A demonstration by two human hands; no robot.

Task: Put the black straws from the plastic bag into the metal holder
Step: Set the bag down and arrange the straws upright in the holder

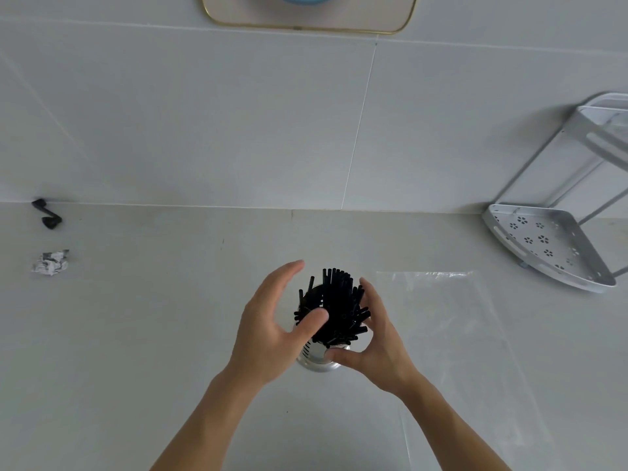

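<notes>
A bundle of black straws (336, 304) stands fanned out in the perforated metal holder (317, 356) on the pale counter. My left hand (272, 328) is on the left of the bundle, fingers spread, with its thumb resting against the straws. My right hand (380, 338) wraps the right side, its fingers along the straws and its thumb pressed on the holder's wall. The clear plastic bag (441, 321) lies flat to the right of the holder, with no straws visible in it.
A metal corner shelf (543, 246) with flower cut-outs lies at the right, against the wall. A crumpled paper ball (51, 263) and a small black object (47, 214) sit at the far left. A gold-rimmed mirror (309, 15) hangs on the tiled wall.
</notes>
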